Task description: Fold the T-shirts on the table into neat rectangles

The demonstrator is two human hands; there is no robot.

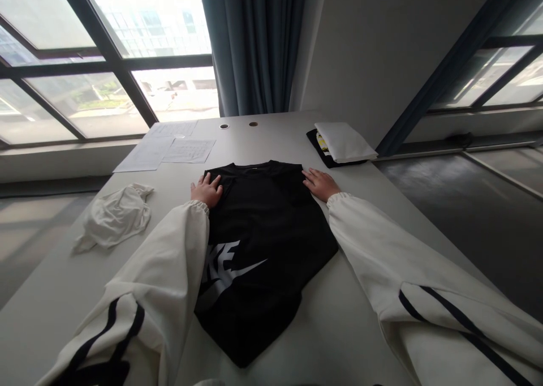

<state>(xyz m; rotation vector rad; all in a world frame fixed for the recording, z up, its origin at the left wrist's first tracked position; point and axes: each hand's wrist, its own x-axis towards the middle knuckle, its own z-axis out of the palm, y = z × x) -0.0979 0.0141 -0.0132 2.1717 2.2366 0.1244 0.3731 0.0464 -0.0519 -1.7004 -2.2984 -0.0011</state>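
The black fabric shirt with a pale printed logo lies between the two hands, its neckline just beyond them and its body running back from them toward the wearer, on the smooth white table. The left hand rests palm down on the near-left shoulder edge, fingers spread and gripping nothing visible. The right hand lies loosely flat, fingers extended, tips on the opposite edge, also with no grip to be seen.

The work looks like squaring the shirt. Level, light pressure outward from both hands should flatten the shoulders without skewing the neckline. Behind the hands, the lower edge slants to a point, so that part probably needs straightening too. The crumpled cream cloth, left of the left hand, is best kept clear.
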